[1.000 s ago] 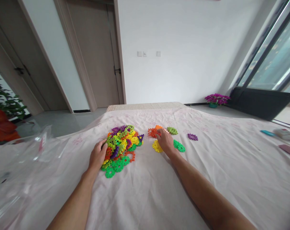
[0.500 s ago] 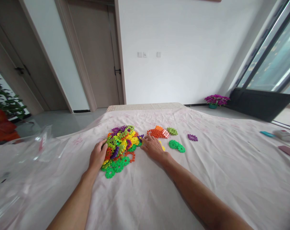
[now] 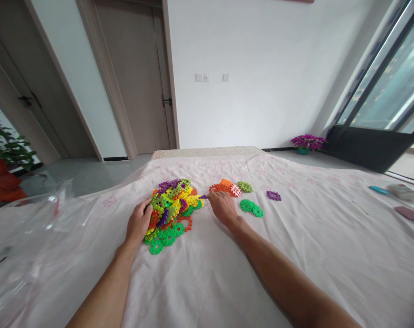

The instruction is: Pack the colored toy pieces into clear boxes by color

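A heap of colourful plastic interlocking pieces (image 3: 171, 205) lies on the pale cloth, in green, yellow, orange and purple. Against its left side rests my left hand (image 3: 139, 221), fingers apart and touching the outer pieces. My right hand (image 3: 223, 207), at the heap's right edge, pinches a purple interlocking piece (image 3: 204, 197), seen almost edge-on. Just beyond that hand lie orange pieces (image 3: 224, 185) beside a light red square one (image 3: 235, 190). Green round discs (image 3: 247, 205) overlap to its right.
A yellow-green piece (image 3: 245, 187) and a purple piece (image 3: 274, 195) lie farther right. Transparent plastic packaging (image 3: 32, 237) covers the left of the cloth. A blue item (image 3: 379, 190), a white packet (image 3: 403, 192) and a dark pink item (image 3: 410, 213) sit at the right edge.
My right hand has closed its fingers on the purple piece and shifted slightly right, drawing it from the heap's edge. My left hand stays against the heap.
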